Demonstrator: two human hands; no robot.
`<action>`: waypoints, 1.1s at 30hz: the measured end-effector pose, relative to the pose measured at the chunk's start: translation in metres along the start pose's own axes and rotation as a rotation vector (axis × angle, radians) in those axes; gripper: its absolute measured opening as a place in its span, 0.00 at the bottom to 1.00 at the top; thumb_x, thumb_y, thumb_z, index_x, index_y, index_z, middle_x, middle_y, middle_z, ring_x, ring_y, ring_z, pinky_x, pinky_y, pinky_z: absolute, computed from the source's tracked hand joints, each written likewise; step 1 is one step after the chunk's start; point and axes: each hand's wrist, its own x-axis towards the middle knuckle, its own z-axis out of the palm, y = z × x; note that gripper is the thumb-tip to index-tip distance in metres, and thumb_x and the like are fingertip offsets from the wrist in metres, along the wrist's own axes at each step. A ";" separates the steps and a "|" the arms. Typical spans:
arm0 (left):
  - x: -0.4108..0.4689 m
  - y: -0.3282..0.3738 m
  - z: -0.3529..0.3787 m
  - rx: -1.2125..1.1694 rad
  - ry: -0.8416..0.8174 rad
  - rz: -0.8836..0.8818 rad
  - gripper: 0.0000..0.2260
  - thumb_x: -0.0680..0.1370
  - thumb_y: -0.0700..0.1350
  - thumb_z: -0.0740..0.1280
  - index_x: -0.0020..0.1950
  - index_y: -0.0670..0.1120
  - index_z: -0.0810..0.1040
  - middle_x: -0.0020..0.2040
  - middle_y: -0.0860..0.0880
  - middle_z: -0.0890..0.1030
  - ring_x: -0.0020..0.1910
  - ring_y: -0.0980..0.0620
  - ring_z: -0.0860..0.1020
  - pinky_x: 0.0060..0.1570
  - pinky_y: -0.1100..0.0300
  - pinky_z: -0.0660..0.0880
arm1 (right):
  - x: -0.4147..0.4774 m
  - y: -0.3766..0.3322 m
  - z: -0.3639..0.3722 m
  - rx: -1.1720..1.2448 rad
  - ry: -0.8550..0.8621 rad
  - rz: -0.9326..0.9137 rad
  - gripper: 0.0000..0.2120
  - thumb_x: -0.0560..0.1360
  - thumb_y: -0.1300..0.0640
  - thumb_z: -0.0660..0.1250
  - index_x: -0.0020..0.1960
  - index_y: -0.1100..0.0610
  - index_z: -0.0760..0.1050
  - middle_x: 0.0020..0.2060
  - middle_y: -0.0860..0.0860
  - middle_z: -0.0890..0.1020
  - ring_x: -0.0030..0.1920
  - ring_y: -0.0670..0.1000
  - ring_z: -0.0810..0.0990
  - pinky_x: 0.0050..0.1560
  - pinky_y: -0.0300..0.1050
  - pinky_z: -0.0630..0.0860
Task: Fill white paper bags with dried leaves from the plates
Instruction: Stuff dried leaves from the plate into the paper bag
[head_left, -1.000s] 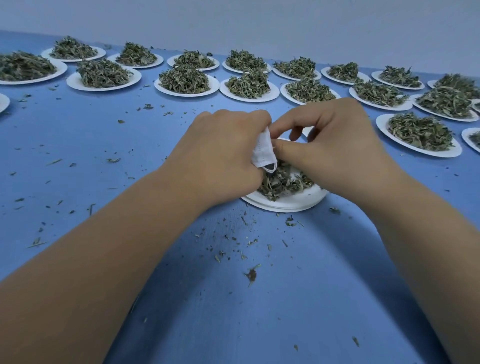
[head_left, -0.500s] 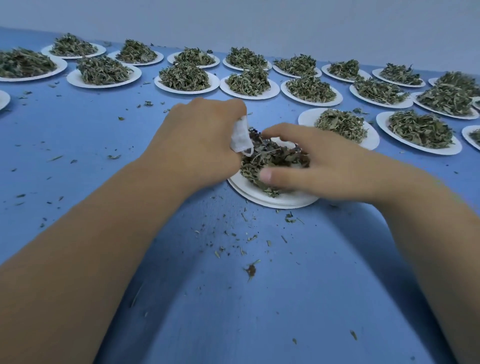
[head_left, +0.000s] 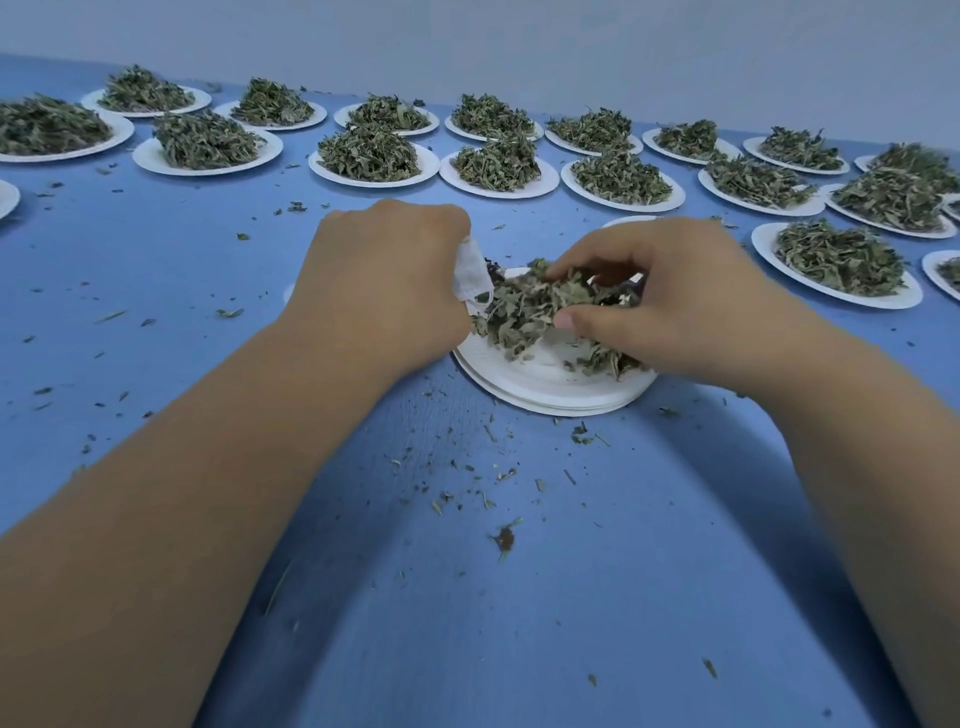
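Gripping white paper bag in left hand | right hand pinching dried leaves over plate

a herb-packing workroom: rows of leaf-piled plates on a blue table.

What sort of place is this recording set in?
Likely a herb or tea packing bench: a blue table carries rows of white plates heaped with dried leaves, and the left hand holds a small white paper bag while the right hand gathers leaves.
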 end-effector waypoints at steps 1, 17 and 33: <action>0.000 0.001 -0.001 -0.003 -0.002 -0.004 0.08 0.72 0.43 0.67 0.49 0.50 0.73 0.40 0.49 0.75 0.42 0.43 0.73 0.41 0.54 0.66 | -0.001 -0.001 -0.002 0.033 0.033 0.004 0.13 0.71 0.46 0.78 0.54 0.39 0.81 0.46 0.37 0.83 0.49 0.32 0.78 0.42 0.22 0.69; -0.001 0.024 0.005 -0.041 -0.021 0.108 0.12 0.69 0.46 0.70 0.43 0.52 0.66 0.34 0.54 0.68 0.32 0.52 0.64 0.30 0.58 0.54 | -0.003 -0.018 0.003 0.227 0.108 -0.085 0.10 0.69 0.56 0.80 0.48 0.45 0.86 0.40 0.40 0.84 0.33 0.37 0.77 0.37 0.26 0.70; -0.003 0.023 0.003 -0.132 -0.022 0.147 0.13 0.66 0.43 0.66 0.38 0.51 0.61 0.34 0.52 0.68 0.37 0.44 0.69 0.29 0.56 0.57 | -0.004 -0.020 0.004 0.371 -0.024 -0.159 0.10 0.74 0.64 0.76 0.46 0.48 0.86 0.45 0.43 0.82 0.42 0.37 0.79 0.42 0.29 0.72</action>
